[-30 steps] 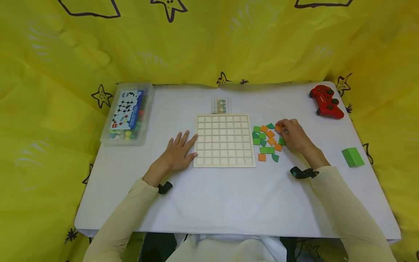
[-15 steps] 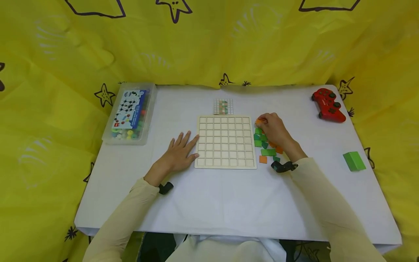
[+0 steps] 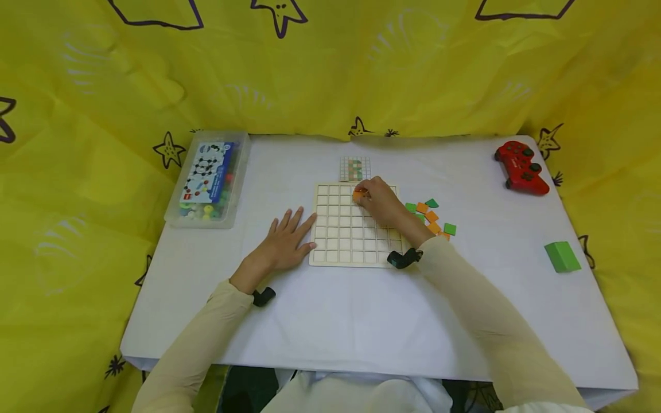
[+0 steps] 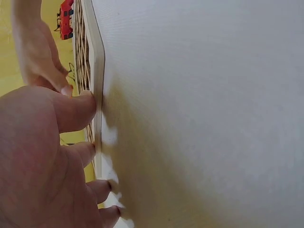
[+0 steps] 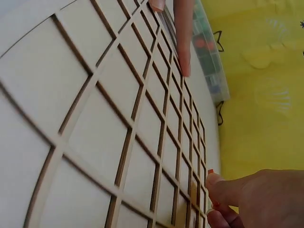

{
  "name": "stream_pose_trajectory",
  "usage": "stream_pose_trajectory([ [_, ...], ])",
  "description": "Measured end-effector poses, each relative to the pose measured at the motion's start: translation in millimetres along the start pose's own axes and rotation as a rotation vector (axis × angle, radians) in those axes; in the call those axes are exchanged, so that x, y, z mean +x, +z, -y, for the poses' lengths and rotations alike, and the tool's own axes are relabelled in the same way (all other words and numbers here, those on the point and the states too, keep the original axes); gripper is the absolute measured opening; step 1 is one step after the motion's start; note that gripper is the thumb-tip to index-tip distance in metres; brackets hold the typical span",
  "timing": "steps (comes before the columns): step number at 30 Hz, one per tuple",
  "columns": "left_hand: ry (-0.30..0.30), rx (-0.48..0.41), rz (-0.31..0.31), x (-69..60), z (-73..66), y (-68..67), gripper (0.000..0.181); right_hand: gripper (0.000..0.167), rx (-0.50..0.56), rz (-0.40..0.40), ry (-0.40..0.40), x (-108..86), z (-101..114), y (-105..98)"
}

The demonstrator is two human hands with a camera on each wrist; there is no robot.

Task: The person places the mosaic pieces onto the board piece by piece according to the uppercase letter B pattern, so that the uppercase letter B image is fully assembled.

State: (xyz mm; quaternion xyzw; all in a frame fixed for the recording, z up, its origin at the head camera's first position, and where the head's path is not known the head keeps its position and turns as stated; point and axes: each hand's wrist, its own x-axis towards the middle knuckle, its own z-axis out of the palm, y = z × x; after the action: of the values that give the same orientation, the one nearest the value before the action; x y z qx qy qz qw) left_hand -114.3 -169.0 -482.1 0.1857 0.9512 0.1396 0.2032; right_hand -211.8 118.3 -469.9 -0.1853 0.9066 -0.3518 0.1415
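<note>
A pale wooden grid board (image 3: 330, 229) lies mid-table. My left hand (image 3: 281, 245) rests flat at its left side with spread fingers; in the left wrist view the thumb (image 4: 78, 111) and a finger touch the board's edge. Over the board's far rows, my right hand (image 3: 383, 202) pinches an orange tile (image 3: 358, 196) between thumb and fingers. Only a sliver of that tile (image 5: 211, 171) shows in the right wrist view. Orange and green tiles (image 3: 431, 217) lie loose to the board's right, some hidden by the right wrist. Behind the board sits a small pattern card (image 3: 355, 168).
A clear plastic box (image 3: 207, 179) with a blue-and-white label stands at the table's far left. At the far right are a red game controller (image 3: 521, 168) and, nearer, a green block (image 3: 562, 256). Yellow cloth hangs around the table.
My right hand has carried the orange tile leftward from the loose tiles to over the board's far rows. The left hand stays at the board's left edge.
</note>
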Motion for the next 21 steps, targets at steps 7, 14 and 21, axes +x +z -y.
stream_pose_trajectory([
  [7, -0.004, 0.003, -0.003, 0.5, -1.9, -0.8, 0.073, 0.022, -0.013, -0.015, -0.046, 12.3, 12, 14],
  [14, -0.007, 0.004, 0.001, 1.7, -2.9, 0.1, 0.073, 0.021, -0.054, 0.005, -0.064, 8.7, 17, 22],
  [21, -0.014, 0.006, -0.001, 1.9, -1.6, 0.8, 0.073, 0.019, -0.067, 0.009, -0.070, 8.7, 18, 22],
])
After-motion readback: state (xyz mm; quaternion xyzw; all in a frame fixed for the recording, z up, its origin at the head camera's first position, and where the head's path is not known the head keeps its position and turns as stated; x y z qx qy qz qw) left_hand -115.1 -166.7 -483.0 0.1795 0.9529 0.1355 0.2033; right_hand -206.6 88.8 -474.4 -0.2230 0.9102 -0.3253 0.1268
